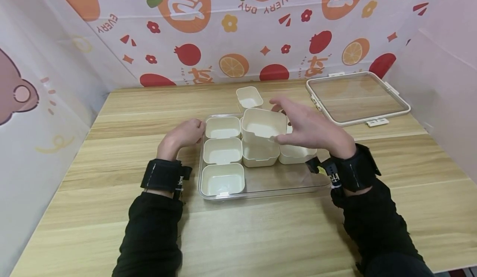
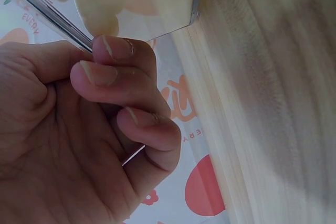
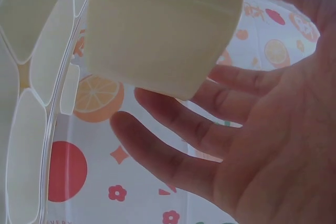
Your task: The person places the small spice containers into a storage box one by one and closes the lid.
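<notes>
Right grip grasps a cream cup by thumb and fingers, tilted over the middle of the clear tray. Held cup's top cut off in right-wrist view; it part-covers the cup beneath. Left grip pinches the tray wall facing the counter's left edge; thumb tip hidden. Lid near far right corner. Cups behind right hand half hidden.

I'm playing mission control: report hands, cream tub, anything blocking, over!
Right hand holds cream tub over clear bin. Left hand grips bin's rim. White-framed lid lies aside. Nothing visibly blocking.
</notes>
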`<state>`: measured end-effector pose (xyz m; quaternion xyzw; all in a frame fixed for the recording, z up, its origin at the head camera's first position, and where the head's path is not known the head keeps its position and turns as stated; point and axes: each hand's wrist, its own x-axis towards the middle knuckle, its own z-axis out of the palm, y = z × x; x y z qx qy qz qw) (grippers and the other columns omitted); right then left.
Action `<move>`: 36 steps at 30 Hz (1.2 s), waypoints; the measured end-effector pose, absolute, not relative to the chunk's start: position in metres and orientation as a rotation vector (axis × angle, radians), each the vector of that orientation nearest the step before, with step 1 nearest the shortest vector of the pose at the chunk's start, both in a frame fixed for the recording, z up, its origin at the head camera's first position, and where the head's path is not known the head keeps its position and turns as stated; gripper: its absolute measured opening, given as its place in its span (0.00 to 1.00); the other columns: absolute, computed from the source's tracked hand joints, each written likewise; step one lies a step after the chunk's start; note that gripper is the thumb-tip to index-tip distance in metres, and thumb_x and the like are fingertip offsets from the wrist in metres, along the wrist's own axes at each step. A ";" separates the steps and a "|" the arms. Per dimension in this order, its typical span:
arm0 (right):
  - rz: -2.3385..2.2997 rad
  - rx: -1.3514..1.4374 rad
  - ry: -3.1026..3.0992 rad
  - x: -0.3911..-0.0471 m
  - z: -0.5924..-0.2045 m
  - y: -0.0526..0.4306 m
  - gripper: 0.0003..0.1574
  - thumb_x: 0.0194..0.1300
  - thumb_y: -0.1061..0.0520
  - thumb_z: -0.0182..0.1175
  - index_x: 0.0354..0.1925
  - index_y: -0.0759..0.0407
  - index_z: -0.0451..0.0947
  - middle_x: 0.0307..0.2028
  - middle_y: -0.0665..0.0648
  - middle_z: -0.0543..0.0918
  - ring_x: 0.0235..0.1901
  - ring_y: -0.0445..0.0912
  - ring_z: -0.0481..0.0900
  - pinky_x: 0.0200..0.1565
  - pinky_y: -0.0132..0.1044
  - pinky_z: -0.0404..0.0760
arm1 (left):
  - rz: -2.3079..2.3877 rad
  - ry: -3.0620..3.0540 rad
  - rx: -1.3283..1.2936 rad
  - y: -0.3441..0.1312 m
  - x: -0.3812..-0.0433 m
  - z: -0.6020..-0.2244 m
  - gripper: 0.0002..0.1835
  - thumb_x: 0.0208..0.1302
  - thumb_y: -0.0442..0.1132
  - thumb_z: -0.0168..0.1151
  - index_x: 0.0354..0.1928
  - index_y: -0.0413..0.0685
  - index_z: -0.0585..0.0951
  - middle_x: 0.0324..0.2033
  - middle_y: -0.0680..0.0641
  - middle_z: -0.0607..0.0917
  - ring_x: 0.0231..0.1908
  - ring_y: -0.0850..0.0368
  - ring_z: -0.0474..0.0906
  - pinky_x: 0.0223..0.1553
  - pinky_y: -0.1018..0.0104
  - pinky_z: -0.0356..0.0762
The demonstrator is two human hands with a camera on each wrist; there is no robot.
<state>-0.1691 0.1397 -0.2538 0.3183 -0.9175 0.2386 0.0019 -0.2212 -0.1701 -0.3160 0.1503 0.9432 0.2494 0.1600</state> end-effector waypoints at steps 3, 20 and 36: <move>0.751 1.022 -2.909 -0.166 -0.253 0.139 0.47 0.46 0.49 0.65 0.61 0.57 0.55 0.51 0.54 0.72 0.39 0.44 0.71 0.39 0.42 0.75 | 0.709 2.695 0.431 -0.170 -0.221 -0.316 0.25 0.71 0.41 0.29 0.20 0.39 0.69 0.12 0.49 0.68 0.14 0.57 0.59 0.23 0.61 0.61; 0.727 1.262 -2.854 -0.158 -0.257 0.138 0.45 0.43 0.55 0.68 0.58 0.59 0.59 0.50 0.58 0.74 0.48 0.46 0.68 0.45 0.46 0.73 | 0.707 2.701 0.464 -0.171 -0.222 -0.316 0.23 0.70 0.40 0.29 0.20 0.41 0.68 0.12 0.50 0.68 0.14 0.57 0.60 0.24 0.61 0.61; 0.755 1.283 -2.949 -0.147 -0.258 0.142 0.43 0.43 0.54 0.71 0.56 0.56 0.62 0.53 0.54 0.72 0.47 0.43 0.69 0.47 0.44 0.74 | 0.709 2.704 0.446 -0.170 -0.222 -0.316 0.25 0.71 0.41 0.29 0.19 0.41 0.68 0.12 0.49 0.67 0.13 0.57 0.59 0.23 0.62 0.61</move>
